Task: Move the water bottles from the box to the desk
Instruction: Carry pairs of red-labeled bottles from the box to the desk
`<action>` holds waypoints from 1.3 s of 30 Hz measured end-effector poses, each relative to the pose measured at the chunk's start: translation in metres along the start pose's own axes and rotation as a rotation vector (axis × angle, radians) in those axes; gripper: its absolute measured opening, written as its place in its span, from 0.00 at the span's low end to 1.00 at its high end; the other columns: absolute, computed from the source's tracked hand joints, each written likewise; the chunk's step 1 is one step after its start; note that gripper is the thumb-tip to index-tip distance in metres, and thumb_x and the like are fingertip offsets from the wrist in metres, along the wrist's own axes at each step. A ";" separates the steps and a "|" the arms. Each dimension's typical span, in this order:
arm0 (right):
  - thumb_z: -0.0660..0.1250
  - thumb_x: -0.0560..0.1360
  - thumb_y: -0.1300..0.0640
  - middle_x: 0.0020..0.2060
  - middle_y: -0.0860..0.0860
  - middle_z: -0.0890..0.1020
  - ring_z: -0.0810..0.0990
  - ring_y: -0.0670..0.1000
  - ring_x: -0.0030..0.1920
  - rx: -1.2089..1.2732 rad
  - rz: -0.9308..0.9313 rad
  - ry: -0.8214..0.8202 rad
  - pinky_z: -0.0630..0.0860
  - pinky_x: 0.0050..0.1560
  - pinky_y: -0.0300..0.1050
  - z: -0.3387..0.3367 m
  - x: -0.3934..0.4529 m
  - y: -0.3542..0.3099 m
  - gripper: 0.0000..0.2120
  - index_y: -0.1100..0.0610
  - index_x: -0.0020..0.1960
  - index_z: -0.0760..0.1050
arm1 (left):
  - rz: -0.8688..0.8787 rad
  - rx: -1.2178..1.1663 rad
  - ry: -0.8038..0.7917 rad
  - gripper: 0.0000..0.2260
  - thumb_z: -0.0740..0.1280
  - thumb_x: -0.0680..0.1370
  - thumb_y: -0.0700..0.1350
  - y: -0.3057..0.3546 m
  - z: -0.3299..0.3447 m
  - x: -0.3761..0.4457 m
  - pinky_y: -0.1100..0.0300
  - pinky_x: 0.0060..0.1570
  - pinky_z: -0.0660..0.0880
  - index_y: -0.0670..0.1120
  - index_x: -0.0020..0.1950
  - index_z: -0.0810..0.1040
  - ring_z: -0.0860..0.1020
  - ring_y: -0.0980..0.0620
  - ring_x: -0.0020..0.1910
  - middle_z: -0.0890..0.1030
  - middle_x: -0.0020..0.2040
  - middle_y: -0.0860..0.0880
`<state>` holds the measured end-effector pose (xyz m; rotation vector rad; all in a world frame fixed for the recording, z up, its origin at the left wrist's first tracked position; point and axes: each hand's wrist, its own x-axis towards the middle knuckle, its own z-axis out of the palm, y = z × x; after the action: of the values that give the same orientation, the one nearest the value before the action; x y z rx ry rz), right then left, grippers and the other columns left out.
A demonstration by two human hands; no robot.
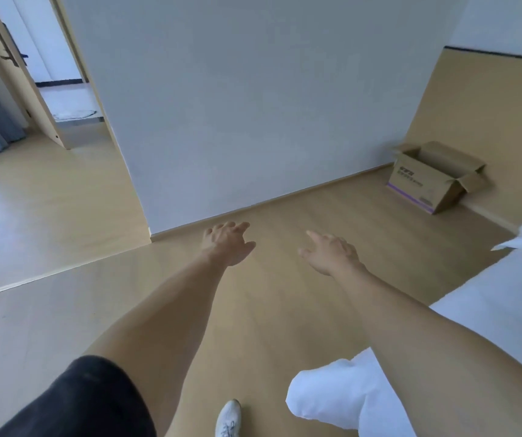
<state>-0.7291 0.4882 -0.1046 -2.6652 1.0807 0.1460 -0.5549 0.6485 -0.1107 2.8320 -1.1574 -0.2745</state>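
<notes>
A brown cardboard box (433, 176) with its flaps open stands on the wooden floor in the far right corner, against the tan wall. Its inside is hidden from this angle, and no water bottle shows. No desk is in view. My left hand (226, 242) reaches forward over the floor with relaxed fingers and holds nothing. My right hand (329, 252) is stretched out beside it, fingers loose and empty. Both hands are well short of the box, which lies to their right and farther away.
A white wall (253, 105) juts out straight ahead, its corner on the left. An open doorway (60, 89) with a wooden door lies at the far left. A white bed (499, 298) edges in from the right. My white shoe (228, 417) is on the floor below.
</notes>
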 end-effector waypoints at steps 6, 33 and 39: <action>0.56 0.79 0.35 0.71 0.56 0.72 0.71 0.58 0.70 0.015 0.148 0.034 0.67 0.67 0.52 -0.036 0.093 -0.008 0.30 0.43 0.78 0.59 | 0.197 0.006 -0.033 0.28 0.56 0.82 0.62 0.023 -0.032 0.121 0.48 0.73 0.60 0.57 0.80 0.58 0.64 0.44 0.76 0.66 0.77 0.49; 0.56 0.80 0.36 0.71 0.55 0.71 0.70 0.58 0.71 0.086 0.423 0.011 0.67 0.66 0.53 -0.123 0.461 0.193 0.29 0.44 0.78 0.60 | 0.399 0.077 -0.077 0.26 0.56 0.82 0.61 0.227 -0.059 0.546 0.48 0.70 0.62 0.56 0.79 0.60 0.67 0.44 0.72 0.69 0.74 0.48; 0.55 0.80 0.36 0.73 0.56 0.69 0.67 0.58 0.73 0.105 0.442 0.014 0.65 0.68 0.55 -0.147 0.519 0.244 0.31 0.45 0.80 0.57 | 0.488 0.094 -0.088 0.26 0.57 0.82 0.61 0.304 -0.057 0.612 0.48 0.70 0.62 0.55 0.79 0.60 0.67 0.44 0.72 0.70 0.74 0.48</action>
<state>-0.5265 -0.0684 -0.1109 -2.3013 1.6191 0.1483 -0.3244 0.0024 -0.0990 2.5171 -1.8665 -0.3171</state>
